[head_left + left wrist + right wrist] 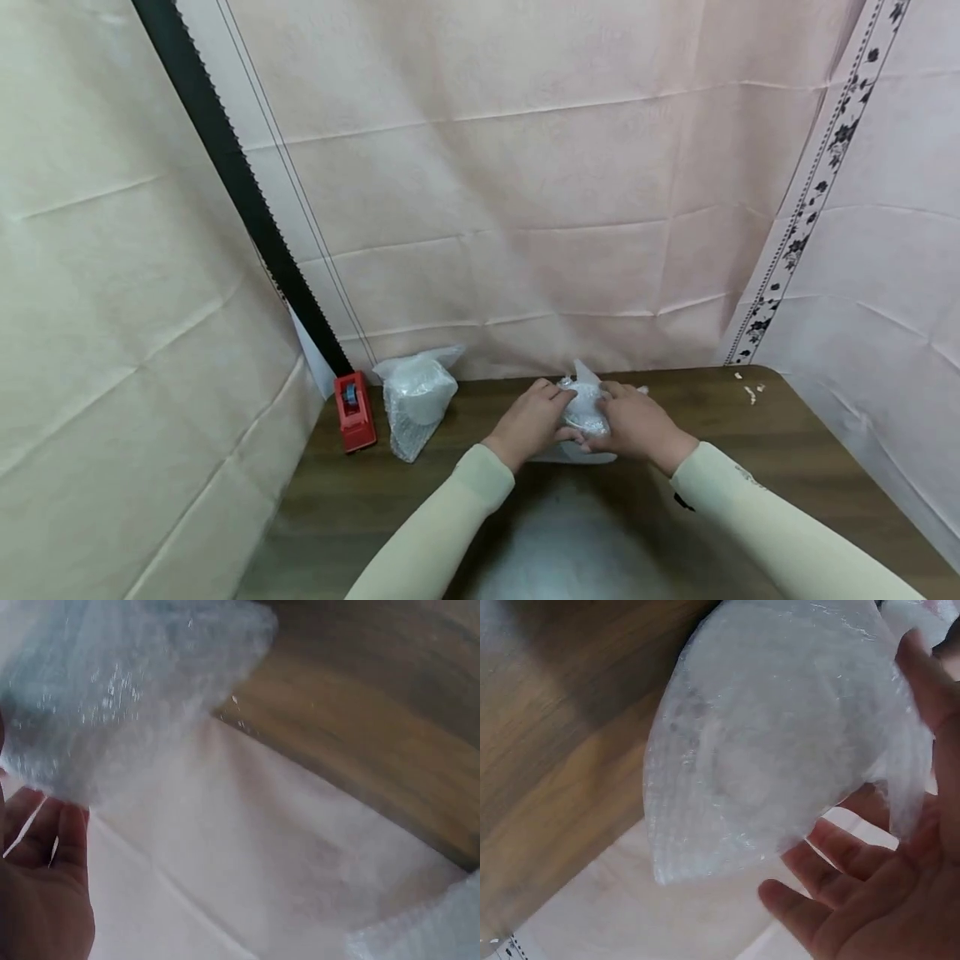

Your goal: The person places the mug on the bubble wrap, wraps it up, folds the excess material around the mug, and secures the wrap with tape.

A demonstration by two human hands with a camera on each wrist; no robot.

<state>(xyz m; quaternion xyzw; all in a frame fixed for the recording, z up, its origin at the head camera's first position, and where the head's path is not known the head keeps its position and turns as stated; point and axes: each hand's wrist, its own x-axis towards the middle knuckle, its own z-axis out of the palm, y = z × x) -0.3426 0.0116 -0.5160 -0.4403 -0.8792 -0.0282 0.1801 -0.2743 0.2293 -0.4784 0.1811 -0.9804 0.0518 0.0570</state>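
A bundle of clear bubble wrap point(585, 410) lies near the back edge of the wooden table, between both hands. My left hand point(531, 423) grips its left side, and my right hand point(639, 423) holds its right side. Crinkled wrap point(135, 682) fills the upper left of the left wrist view, with the left hand's curled fingers point(71, 840) against its edge. From the right wrist, the wrap point(772, 727) shows a pale rounded shape inside, whose kind I cannot tell. There the right thumb and fingers point(840, 855) lie around the wrap's edge.
A red tape dispenser point(355, 417) with a blue roll stands at the table's back left. Beside it sits another bubble-wrapped bundle point(420, 398). Small white scraps point(750, 395) lie near the back right corner. Pale cloth point(525, 208) hangs behind and at both sides of the table point(720, 442).
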